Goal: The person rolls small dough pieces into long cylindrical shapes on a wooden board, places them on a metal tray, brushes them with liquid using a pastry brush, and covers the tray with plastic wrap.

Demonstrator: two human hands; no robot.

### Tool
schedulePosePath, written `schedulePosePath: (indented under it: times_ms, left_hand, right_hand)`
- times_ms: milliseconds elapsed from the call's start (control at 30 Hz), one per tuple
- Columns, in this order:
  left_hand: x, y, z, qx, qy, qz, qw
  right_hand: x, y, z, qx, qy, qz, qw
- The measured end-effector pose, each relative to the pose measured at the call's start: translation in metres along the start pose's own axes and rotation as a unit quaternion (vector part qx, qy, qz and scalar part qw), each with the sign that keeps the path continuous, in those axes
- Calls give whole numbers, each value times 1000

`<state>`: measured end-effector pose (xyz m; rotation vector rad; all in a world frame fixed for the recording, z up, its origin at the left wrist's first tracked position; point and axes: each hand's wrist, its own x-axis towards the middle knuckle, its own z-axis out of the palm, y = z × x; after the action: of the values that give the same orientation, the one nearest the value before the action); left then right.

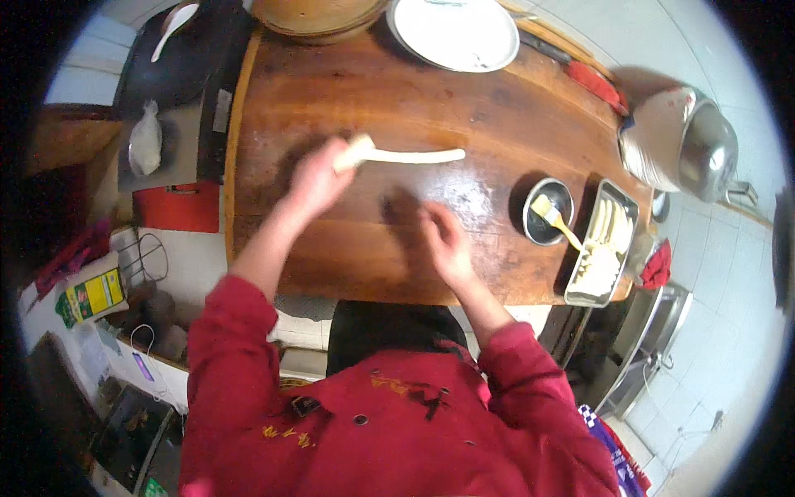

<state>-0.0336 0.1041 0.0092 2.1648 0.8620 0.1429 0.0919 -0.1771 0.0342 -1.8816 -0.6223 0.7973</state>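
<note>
My left hand [320, 177] grips a thick lump of pale dough [355, 152] above the left half of a wooden table [497, 124]. From that lump a thin dough rope [416, 157] stretches to the right; whether it hangs or touches the wood I cannot tell. Lower and to the right, my right hand [448, 245] is loosely curled with nothing in it, a gap showing between thumb and fingers. Right of it stands a metal bowl [532, 227] with a yellow-handled pastry brush [562, 228] leaning in it. Several dough strips [605, 227] fill a rectangular metal tray [587, 299].
A round white tray [453, 31] and a wooden round board or lid [317, 15] sit at the far edge. A red-handled tool [596, 87] lies at the far right. Behind the metal tray are a bag [658, 136] and a metal bowl [711, 152]. A black-topped stove [174, 74] adjoins the left side.
</note>
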Motion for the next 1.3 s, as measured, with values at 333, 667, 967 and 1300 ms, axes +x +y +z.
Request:
schedulePosePath:
  times_ms: [333, 667, 967, 1300]
  left_hand:
    - [-72, 64, 143, -53, 8, 165, 985]
    - [-205, 40, 107, -193, 81, -93, 973]
    - [-168, 63, 94, -209, 190, -2, 959]
    - [-122, 92, 210, 149, 65, 161, 973]
  right_hand:
    - [57, 22, -23, -299, -20, -274, 914]
    - [-69, 64, -65, -526, -275, -251, 764]
    - [-72, 59, -23, -496, -206, -273, 798]
    - [-35, 121, 3, -535, -150, -222, 801]
